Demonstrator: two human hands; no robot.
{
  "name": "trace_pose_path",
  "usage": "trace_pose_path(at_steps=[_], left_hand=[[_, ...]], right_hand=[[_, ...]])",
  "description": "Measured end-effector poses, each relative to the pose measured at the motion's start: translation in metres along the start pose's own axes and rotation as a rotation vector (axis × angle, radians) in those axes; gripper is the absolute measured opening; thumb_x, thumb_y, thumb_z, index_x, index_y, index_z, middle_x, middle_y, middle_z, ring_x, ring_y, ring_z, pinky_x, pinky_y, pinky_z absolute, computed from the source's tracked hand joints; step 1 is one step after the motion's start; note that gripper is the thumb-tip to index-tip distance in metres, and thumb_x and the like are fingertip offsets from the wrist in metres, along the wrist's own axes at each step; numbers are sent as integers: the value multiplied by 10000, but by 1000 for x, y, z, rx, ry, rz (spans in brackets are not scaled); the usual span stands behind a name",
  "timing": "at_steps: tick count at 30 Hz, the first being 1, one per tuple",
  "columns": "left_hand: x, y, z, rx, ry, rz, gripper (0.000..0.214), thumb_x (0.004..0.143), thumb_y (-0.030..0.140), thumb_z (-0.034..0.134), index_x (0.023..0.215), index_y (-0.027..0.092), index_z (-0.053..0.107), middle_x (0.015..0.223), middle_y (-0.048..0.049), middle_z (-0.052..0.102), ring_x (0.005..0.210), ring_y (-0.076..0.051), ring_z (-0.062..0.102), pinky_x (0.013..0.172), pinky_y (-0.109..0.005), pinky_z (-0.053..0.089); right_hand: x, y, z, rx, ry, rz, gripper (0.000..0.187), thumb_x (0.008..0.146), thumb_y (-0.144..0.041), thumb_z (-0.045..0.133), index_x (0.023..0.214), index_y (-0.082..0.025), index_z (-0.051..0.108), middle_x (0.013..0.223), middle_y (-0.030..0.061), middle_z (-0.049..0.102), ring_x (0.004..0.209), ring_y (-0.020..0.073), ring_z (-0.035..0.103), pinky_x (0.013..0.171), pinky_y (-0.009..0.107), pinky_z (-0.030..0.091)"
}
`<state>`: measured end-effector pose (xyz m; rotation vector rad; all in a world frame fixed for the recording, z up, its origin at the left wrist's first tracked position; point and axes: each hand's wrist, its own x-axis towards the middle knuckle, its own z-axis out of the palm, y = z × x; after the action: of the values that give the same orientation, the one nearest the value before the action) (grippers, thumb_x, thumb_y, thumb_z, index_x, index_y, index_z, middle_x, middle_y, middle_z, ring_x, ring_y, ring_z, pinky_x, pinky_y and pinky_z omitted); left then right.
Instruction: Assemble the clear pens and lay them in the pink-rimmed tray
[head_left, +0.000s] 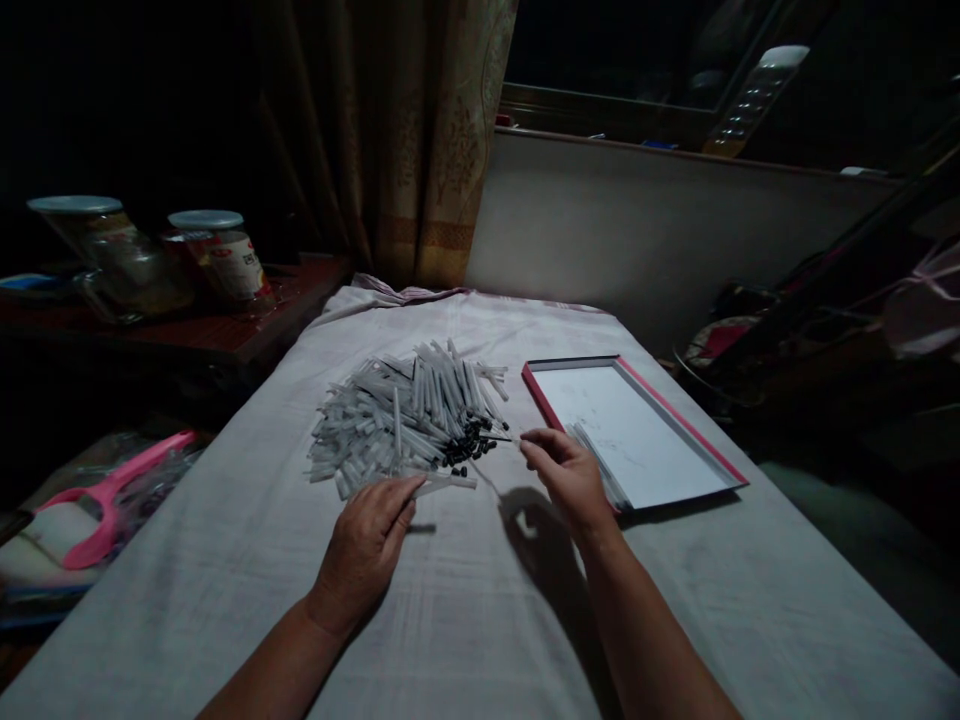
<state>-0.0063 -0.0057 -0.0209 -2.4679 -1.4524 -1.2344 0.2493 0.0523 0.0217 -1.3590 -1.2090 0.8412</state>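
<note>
Between the closed fingers of my left hand (369,535) is a translucent plastic tube (454,482), pointing right. My right hand (566,470) pinches a thin dark stick (498,437) whose far end reaches over several small black caps (469,445). The caps lie at the front right of a large heap of translucent tubes (375,410), just beyond my left hand. Beside my right hand is a shallow box lid (559,385) with red edges and a white inside. A few clear tubes (598,465) lie along its near left side.
The white cloth-covered table (450,640) fills the middle. At the left, lidded jars (225,260) and a glass jug (135,280) stand on a dark red cabinet (277,320). Below it lies a pink plastic handle (112,495). A curtain (420,140) hangs behind; a bottle (757,100) stands on the sill.
</note>
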Motion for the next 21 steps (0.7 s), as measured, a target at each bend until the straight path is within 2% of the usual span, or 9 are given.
trace_pose_path(at_steps=[4, 8, 14, 18, 21], left_hand=[[2, 2, -2, 26, -12, -2, 300, 981, 211, 471, 1255, 248, 587, 1028, -53, 725, 930, -198, 674, 815, -350, 523], [2, 3, -3, 48, -19, -15, 288, 983, 201, 466, 1242, 241, 585, 1020, -50, 720, 932, -198, 660, 823, -354, 493], [2, 5, -3, 45, -61, -31, 279, 978, 191, 480, 1231, 234, 588, 1001, -42, 708, 927, -194, 642, 856, -359, 463], [3, 5, -5, 31, -68, -38, 282, 975, 178, 478, 1230, 231, 587, 1000, -44, 707, 916, -191, 641, 845, -350, 461], [3, 6, -6, 30, -78, -40, 307, 966, 164, 481, 1244, 244, 583, 997, -39, 706, 908, -190, 640, 847, -350, 461]], right_hand=[[-27, -4, -2, 269, 107, 150, 421, 636, -561, 773, 775, -165, 733, 624, 24, 659, 510, 114, 535, 440, 211, 379], [-34, -4, 0, 390, 105, 227, 463, 586, -594, 820, 761, -174, 734, 614, 16, 653, 521, 103, 549, 467, 199, 418], [-38, 3, 0, 351, 83, 212, 441, 629, -589, 808, 755, -172, 736, 604, 19, 649, 529, 112, 554, 479, 214, 443], [-37, 6, -5, 343, 167, 217, 465, 622, -609, 805, 760, -170, 739, 633, 36, 667, 540, 124, 578, 490, 229, 472], [-36, 9, -6, 317, 159, 229, 463, 624, -615, 801, 758, -175, 743, 629, 39, 672, 538, 128, 580, 485, 229, 472]])
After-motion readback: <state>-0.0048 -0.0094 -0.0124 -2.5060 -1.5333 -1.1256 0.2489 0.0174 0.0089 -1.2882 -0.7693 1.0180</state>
